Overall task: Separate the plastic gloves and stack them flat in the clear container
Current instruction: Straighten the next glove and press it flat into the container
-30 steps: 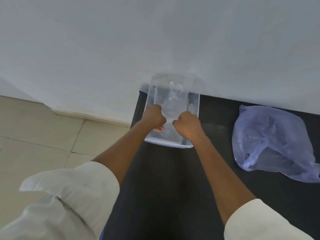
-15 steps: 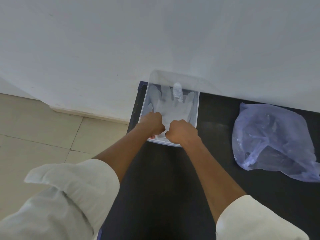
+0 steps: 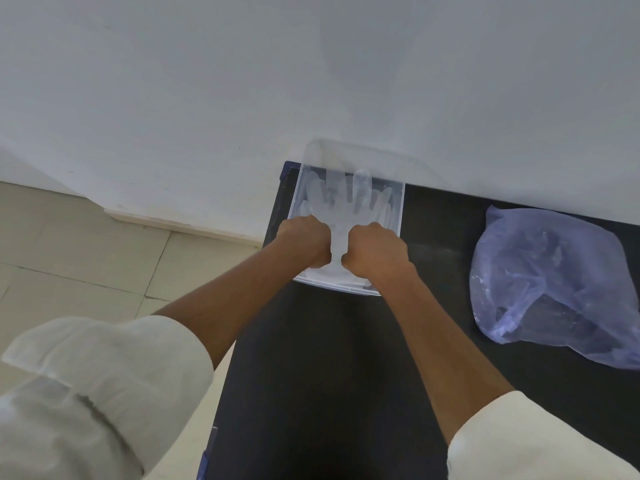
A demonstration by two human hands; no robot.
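A clear plastic container [image 3: 400, 209] stands at the far left corner of the black table, against the white wall. A translucent plastic glove [image 3: 349, 206] lies flat inside it, fingers spread toward the wall. My left hand [image 3: 306, 241] and my right hand [image 3: 375, 250] are both fisted over the container's near half, side by side, pinching the glove's cuff end. The cuff itself is hidden under my knuckles.
A crumpled bluish plastic bag [image 3: 554, 282] lies on the black table [image 3: 332, 375] to the right of the container. The table's left edge drops to a beige tiled floor [image 3: 86, 258]. White wall rises directly behind the container.
The glove was bunched up in the container a second ago; now it lies spread flat with fingers extended. Both hands have drawn slightly toward me along the container's near edge.
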